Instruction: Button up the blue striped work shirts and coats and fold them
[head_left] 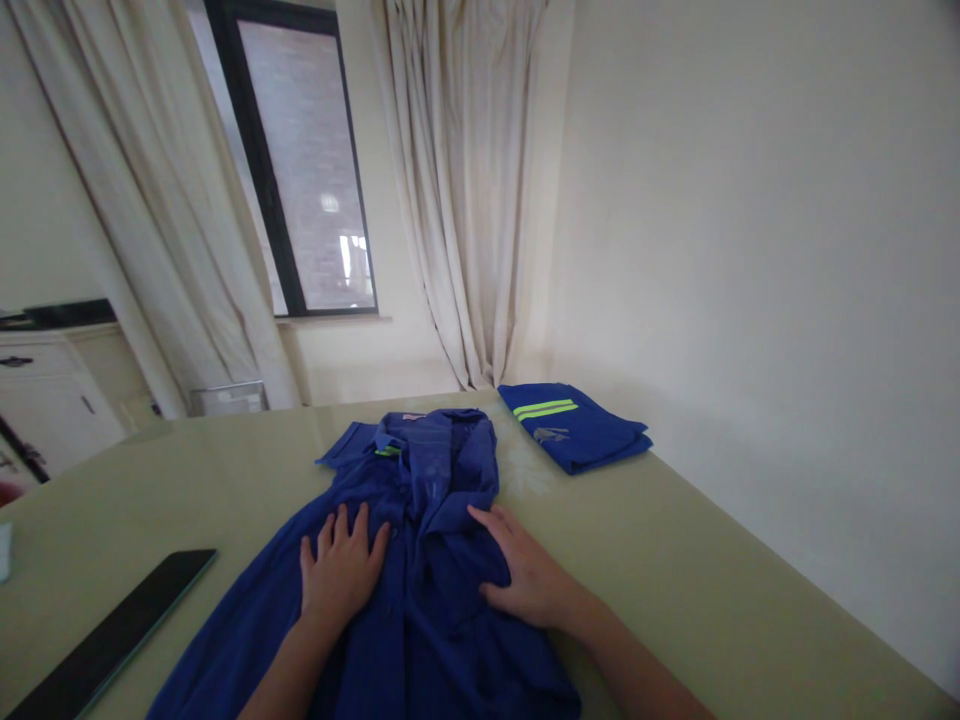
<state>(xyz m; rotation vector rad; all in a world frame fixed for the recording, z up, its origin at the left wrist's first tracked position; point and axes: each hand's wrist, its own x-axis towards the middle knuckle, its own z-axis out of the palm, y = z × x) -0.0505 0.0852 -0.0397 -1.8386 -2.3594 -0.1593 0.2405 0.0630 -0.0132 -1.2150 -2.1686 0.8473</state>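
A blue button-front work shirt (375, 640) lies spread on the table, its collar at the far end and its lower part running out of view toward me. My left hand (341, 562) rests on the shirt's left front with fingers spread. At the shirt's right edge is my right hand (525, 570), thumb and fingers apart against the cloth; some of its fingers are hidden. The fabric near the right hand is rumpled, and one side of the collar is folded over. A bit of yellow-green stripe shows near the collar.
Farther right, a folded blue garment (592, 425) with yellow-green stripes lies near the wall. A dark flat slab (112, 630) with a green edge is on the table (720, 600) at left. Behind are curtains (465, 180), a window (307, 160) and a white cabinet (52, 390).
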